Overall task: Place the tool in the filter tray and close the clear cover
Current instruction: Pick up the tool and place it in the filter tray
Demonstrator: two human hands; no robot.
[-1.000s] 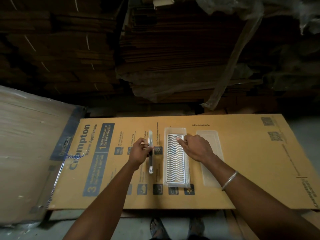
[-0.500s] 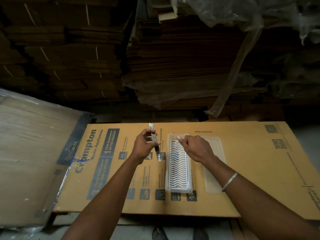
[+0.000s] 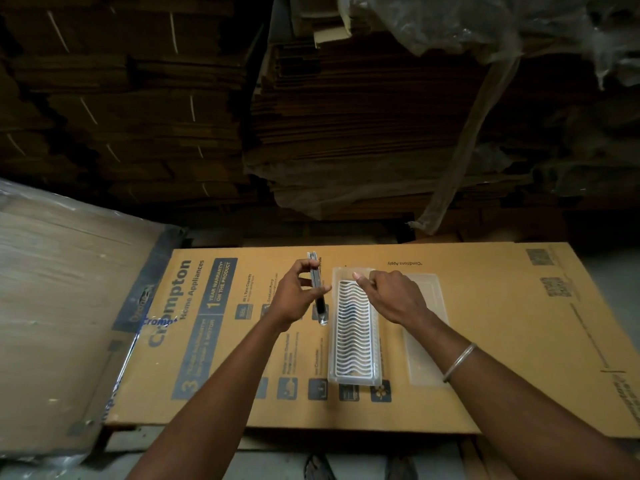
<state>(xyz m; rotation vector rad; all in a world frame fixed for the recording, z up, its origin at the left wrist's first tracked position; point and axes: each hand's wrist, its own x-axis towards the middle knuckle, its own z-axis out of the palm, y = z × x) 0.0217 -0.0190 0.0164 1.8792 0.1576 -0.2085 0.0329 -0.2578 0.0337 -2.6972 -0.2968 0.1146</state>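
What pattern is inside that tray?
White wavy lines in the tray, seen from the head camera.

Dim scene with light falling on the cardboard sheet (image 3: 450,323); background stacks perhaps underexposed, edges bowed by wide-angle distortion.

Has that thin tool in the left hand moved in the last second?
Yes. The tool has been lifted off the cardboard by the left hand, toward the far end of the filter tray, which stays put.
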